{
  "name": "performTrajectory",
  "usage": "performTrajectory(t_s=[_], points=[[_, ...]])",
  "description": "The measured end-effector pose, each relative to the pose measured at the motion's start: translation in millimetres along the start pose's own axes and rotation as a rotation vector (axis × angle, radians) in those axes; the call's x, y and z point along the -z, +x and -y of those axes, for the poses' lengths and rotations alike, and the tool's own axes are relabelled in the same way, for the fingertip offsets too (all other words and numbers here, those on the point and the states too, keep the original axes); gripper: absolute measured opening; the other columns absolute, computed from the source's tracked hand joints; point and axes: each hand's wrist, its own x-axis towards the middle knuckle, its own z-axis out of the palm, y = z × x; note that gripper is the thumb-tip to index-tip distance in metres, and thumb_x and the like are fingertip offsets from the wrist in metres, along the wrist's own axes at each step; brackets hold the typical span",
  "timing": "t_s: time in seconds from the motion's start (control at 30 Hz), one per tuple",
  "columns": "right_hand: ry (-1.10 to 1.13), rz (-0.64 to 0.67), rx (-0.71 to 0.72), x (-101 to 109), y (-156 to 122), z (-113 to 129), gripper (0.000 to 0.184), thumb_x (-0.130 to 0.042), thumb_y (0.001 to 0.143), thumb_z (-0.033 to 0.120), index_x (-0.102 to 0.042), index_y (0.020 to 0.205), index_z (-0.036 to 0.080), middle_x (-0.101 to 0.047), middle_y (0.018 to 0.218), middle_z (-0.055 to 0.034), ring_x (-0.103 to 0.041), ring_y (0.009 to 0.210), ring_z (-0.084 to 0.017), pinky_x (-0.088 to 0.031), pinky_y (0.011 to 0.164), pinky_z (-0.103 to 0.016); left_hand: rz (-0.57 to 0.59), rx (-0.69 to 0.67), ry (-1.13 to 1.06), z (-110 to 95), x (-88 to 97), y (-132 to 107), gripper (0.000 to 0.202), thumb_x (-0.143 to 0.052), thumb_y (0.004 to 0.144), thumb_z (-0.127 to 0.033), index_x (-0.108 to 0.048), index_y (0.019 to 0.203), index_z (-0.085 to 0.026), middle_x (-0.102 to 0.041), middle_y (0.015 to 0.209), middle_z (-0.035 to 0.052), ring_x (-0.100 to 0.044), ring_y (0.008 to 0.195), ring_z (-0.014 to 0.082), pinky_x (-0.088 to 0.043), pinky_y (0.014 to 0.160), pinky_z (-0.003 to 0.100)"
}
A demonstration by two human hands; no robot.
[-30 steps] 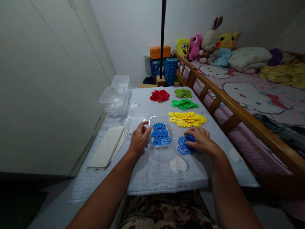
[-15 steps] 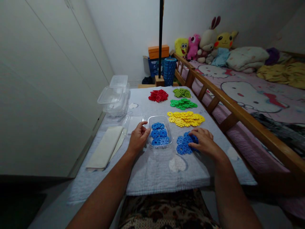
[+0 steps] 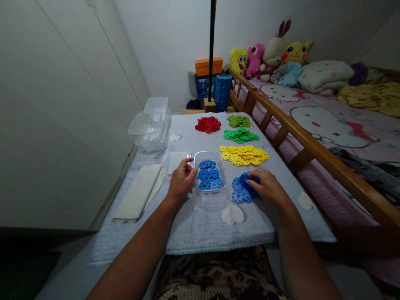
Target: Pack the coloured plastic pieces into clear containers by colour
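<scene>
A clear plastic container [image 3: 196, 173] sits on the quilted table cover, and blue flower-shaped pieces [image 3: 210, 175] lie inside it. My left hand [image 3: 180, 181] grips the container's left wall with curled fingers. To its right lies a loose pile of blue pieces [image 3: 240, 191]. My right hand [image 3: 267, 186] rests on that pile, its fingers curled over some of the pieces. Beyond them lie a yellow pile [image 3: 244, 155], a bright green pile [image 3: 240, 135], an olive green pile [image 3: 239, 121] and a red pile [image 3: 208, 124].
Stacked clear containers and lids [image 3: 150, 126] stand at the back left. A flat lid [image 3: 175, 160] and a folded white cloth [image 3: 137, 191] lie left of my hand. A wooden bed rail [image 3: 300, 137] borders the table's right. A black pole [image 3: 211, 50] rises behind.
My right hand has shifted slightly over the blue pile, bunching the pieces. The left hand stays on the container. The view has drifted a little.
</scene>
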Motion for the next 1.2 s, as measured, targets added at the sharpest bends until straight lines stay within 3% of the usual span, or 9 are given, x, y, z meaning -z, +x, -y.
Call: performTrajectory(t_s=[0.13, 0.37, 0.57, 0.7, 0.87, 1.0, 1.2], points=[[0.061, -0.011, -0.005, -1, 2, 5, 0.018, -0.061, 0.092, 0.032, -0.078, 0.091, 0.026, -0.074, 0.094, -0.0071, -0.064, 0.094, -0.027, -0.046, 0.091, -0.045, 0.002, -0.008, 0.001, 2, -0.1, 0, 0.041, -0.063, 0.090, -0.040, -0.062, 0.125, -0.020, -0.055, 0.071, -0.0062, -0.054, 0.063, 0.0129, -0.042, 0.064, 0.027], [0.304, 0.022, 0.035, 9, 6, 18, 0.026, -0.058, 0.093, 0.035, -0.078, 0.082, 0.024, -0.075, 0.088, -0.0078, -0.068, 0.089, -0.025, -0.050, 0.086, -0.042, 0.005, -0.008, 0.017, 0, 0.2, 0, 0.040, -0.062, 0.090, -0.039, -0.062, 0.124, -0.020, -0.055, 0.070, -0.0064, -0.053, 0.063, 0.0128, -0.041, 0.064, 0.027], [0.408, -0.037, 0.021, 12, 22, 50, 0.021, -0.061, 0.092, 0.035, -0.078, 0.091, 0.024, -0.078, 0.095, -0.0068, -0.070, 0.092, -0.025, -0.051, 0.087, -0.040, 0.009, -0.012, -0.001, -1, 0.3, 0, 0.040, -0.063, 0.090, -0.040, -0.062, 0.125, -0.020, -0.054, 0.068, -0.0068, -0.052, 0.062, 0.0127, -0.040, 0.063, 0.026], [0.322, -0.076, 0.058, -2, 38, 84, 0.017, -0.066, 0.089, 0.026, -0.075, 0.103, 0.025, -0.076, 0.091, -0.0045, -0.067, 0.093, -0.025, -0.046, 0.092, -0.042, 0.010, -0.003, 0.000, -1, 0.6, -1, 0.041, -0.063, 0.089, -0.040, -0.062, 0.125, -0.020, -0.053, 0.068, -0.0070, -0.052, 0.062, 0.0128, -0.040, 0.063, 0.026], [0.129, -0.052, 0.145, -24, 52, 109, 0.008, -0.066, 0.092, 0.022, -0.072, 0.094, 0.027, -0.076, 0.090, -0.0043, -0.063, 0.097, -0.026, -0.037, 0.103, -0.050, 0.014, 0.002, 0.002, -2, 1.5, 0, 0.042, -0.062, 0.089, -0.042, -0.062, 0.125, -0.020, -0.054, 0.069, -0.0064, -0.053, 0.063, 0.0132, -0.040, 0.063, 0.026], [0.059, -0.128, 0.140, -30, 53, 103, 0.015, -0.061, 0.094, 0.020, -0.073, 0.099, 0.027, -0.078, 0.103, -0.0068, -0.061, 0.107, -0.029, -0.029, 0.109, -0.054, 0.016, 0.004, 0.002, -3, 1.7, 0, 0.043, -0.062, 0.088, -0.042, -0.062, 0.125, -0.020, -0.054, 0.069, -0.0062, -0.053, 0.062, 0.0132, -0.040, 0.063, 0.026], [0.007, -0.224, 0.030, -11, 40, 59, 0.018, -0.058, 0.093, 0.025, -0.075, 0.098, 0.024, -0.076, 0.110, -0.0106, -0.061, 0.111, -0.031, -0.036, 0.102, -0.048, 0.014, -0.007, 0.003, -3, 0.9, 0, 0.040, -0.062, 0.089, -0.041, -0.062, 0.124, -0.020, -0.054, 0.070, -0.0061, -0.053, 0.063, 0.0130, -0.040, 0.063, 0.026]])
